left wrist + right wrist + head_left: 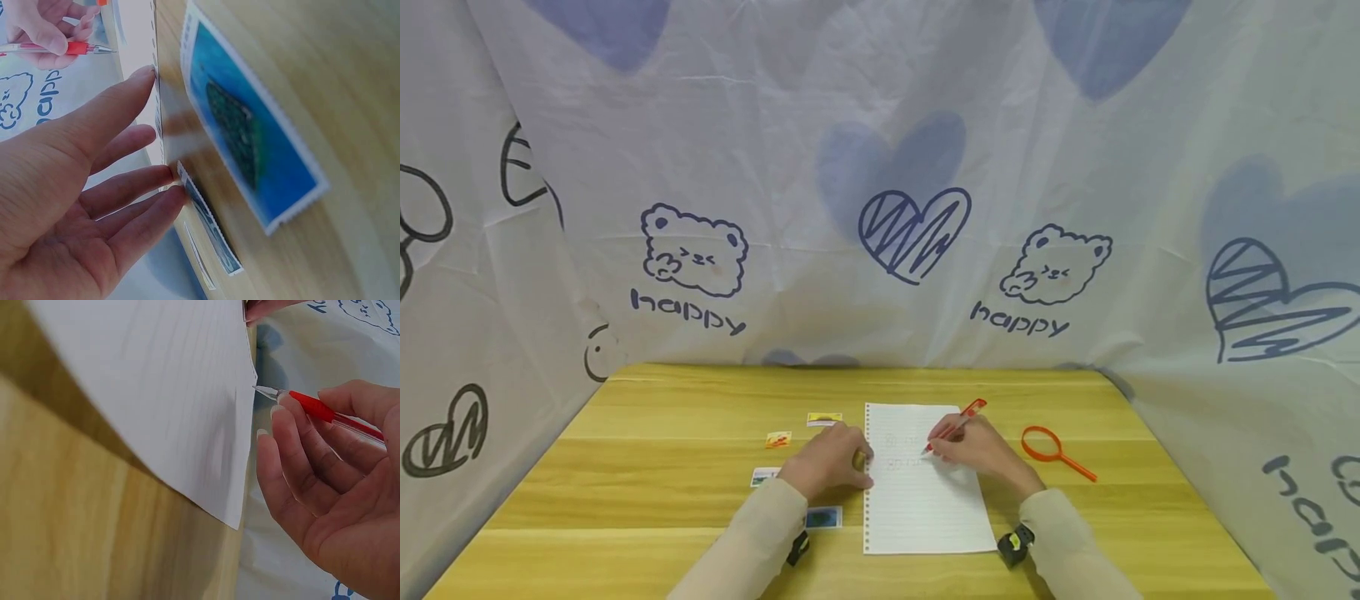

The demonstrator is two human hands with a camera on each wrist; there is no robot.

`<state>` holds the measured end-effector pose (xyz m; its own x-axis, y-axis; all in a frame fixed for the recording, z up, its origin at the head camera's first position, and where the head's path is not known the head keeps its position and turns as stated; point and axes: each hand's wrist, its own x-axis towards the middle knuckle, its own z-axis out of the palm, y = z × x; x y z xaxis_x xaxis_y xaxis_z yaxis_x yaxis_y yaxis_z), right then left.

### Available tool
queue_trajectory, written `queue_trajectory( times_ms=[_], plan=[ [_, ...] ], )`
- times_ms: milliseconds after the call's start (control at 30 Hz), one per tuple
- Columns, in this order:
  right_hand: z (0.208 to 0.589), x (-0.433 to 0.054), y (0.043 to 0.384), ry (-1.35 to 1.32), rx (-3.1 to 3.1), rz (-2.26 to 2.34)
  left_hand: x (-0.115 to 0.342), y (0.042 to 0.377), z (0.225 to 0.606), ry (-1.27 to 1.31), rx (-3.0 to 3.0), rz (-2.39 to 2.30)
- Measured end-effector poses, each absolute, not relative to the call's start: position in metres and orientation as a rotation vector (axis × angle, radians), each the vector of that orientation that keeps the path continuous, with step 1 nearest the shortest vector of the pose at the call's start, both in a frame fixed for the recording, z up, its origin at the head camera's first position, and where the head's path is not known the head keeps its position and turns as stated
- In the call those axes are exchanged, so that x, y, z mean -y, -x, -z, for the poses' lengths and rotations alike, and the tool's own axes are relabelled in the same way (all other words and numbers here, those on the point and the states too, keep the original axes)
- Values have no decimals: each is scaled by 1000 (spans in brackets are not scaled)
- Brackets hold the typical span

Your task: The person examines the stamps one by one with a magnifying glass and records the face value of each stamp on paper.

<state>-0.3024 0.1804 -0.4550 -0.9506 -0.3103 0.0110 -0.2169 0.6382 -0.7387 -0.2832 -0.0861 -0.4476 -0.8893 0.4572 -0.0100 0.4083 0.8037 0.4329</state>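
A sheet of lined, hole-punched paper (pixel 925 517) lies on the wooden table, with faint handwriting near its top. My right hand (pixel 977 452) pinches a red pen (pixel 312 406) between thumb and fingers, its tip close over the written lines. At the sheet's left edge, my left hand (pixel 829 462) rests its fingertips and thumb, the fingers loosely bent and gripping nothing. Beside that hand lies a blue stamp (pixel 244 119) with a dark green island on it. Another stamp (pixel 209 219) sits right by its fingertips in the left wrist view.
Left of the sheet are more small stamps, among them a yellow and purple one (pixel 824 419) and an orange-red one (pixel 778 439). To the right lies an orange magnifying glass (pixel 1062 455). A printed cloth (pixel 805 275) hangs behind the table.
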Motion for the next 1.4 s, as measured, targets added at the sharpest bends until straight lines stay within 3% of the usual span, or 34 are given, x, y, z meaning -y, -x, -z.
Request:
queue_trajectory(
  times_ms=[567, 1400],
  plan=[
    [449, -200, 299, 541, -2777, 1142, 85, 283, 447, -666, -2867, -645],
    [442, -227, 299, 902, -2983, 1087, 87, 282, 447, -693, -2877, -654]
  ],
)
